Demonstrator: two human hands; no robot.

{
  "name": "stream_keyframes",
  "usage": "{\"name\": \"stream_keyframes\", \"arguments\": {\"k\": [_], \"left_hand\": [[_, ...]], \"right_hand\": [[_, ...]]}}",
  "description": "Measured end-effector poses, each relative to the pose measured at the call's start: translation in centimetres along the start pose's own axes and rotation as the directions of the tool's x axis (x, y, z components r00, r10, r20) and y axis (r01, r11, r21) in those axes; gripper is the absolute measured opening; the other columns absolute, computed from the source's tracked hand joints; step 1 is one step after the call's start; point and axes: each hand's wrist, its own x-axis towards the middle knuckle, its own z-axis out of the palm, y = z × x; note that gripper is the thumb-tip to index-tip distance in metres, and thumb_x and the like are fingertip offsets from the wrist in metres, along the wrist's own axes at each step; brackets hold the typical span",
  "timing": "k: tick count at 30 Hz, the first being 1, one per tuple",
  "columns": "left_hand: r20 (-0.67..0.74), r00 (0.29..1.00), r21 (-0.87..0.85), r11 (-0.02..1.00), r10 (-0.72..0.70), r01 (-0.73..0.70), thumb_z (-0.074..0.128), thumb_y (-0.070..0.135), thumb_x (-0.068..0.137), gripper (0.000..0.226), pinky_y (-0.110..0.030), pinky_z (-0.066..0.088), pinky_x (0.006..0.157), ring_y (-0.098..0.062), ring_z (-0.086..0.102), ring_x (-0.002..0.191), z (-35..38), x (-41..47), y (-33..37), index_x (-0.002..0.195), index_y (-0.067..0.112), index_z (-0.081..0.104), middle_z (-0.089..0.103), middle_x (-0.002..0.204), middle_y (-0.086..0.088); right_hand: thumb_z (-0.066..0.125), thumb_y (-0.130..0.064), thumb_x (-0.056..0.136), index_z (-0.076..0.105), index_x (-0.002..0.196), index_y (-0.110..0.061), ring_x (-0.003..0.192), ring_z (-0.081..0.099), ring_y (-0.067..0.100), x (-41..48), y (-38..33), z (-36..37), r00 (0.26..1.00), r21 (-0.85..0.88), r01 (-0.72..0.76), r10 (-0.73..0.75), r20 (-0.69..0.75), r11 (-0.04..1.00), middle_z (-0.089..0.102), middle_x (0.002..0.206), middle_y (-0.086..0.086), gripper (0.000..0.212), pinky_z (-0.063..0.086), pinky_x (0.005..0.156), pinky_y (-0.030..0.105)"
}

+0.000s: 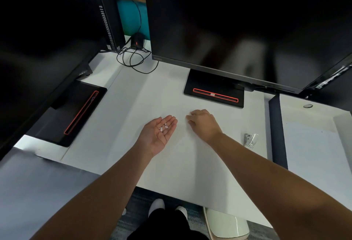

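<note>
Left hand (160,131) lying open, palm up, cradling small white pieces (163,127) | right hand (203,123) pressing curled fingers (189,117) onto the tabletop (152,91), pinch unconfirmed | palm sitting just left of those fingertips, apart.

White bits (163,127) in upturned left hand (158,135)
</note>
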Motion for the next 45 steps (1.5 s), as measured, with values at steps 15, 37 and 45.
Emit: {"name": "stream_keyframes", "arguments": {"k": [15, 37, 45], "left_hand": [[0.020, 1.000, -0.007, 1.000, 0.009, -0.009, 0.045, 0.013, 0.098, 0.027, -0.035, 0.054, 0.084, -0.028, 0.067, 0.098, 0.5, 0.2, -0.9, 0.103, -0.008, 0.062, 0.073, 0.092, -0.019], [0.048, 0.999, 0.013, 1.000, -0.003, 0.003, 0.042, 0.014, 0.099, 0.029, -0.037, 0.050, 0.088, -0.028, 0.065, 0.099, 1.4, 1.5, -2.4, 0.106, -0.006, 0.061, 0.066, 0.107, -0.018], [0.044, 0.999, 0.031, 1.000, -0.001, 0.000, 0.042, 0.016, 0.099, 0.028, -0.028, 0.057, 0.071, -0.018, 0.072, 0.070, 1.7, 1.8, -3.3, 0.105, -0.003, 0.061, 0.071, 0.091, -0.015]], "right_hand": [[0.054, -0.005, 0.086, 0.062, 0.124, -0.008, 0.116, 0.051, 0.027, -2.4, 1.9, 0.0, 0.991, 0.215, 0.083, -0.103, 0.084, 0.973, 0.059, 0.123, 0.011, 0.039, 0.036, 0.098, 0.025], [0.048, -0.006, 0.091, 0.065, 0.085, -0.003, 0.081, 0.057, 0.024, -3.6, -0.5, -0.1, 0.979, 0.379, -0.149, 0.191, -0.075, 0.913, 0.062, 0.087, 0.011, 0.018, 0.033, 0.064, 0.022], [0.054, -0.011, 0.089, 0.068, 0.088, -0.009, 0.082, 0.056, 0.022, -3.5, -3.1, -2.4, 0.983, 0.404, 0.064, 0.011, -0.181, 0.912, 0.063, 0.086, 0.008, 0.014, 0.046, 0.079, 0.034]]}}
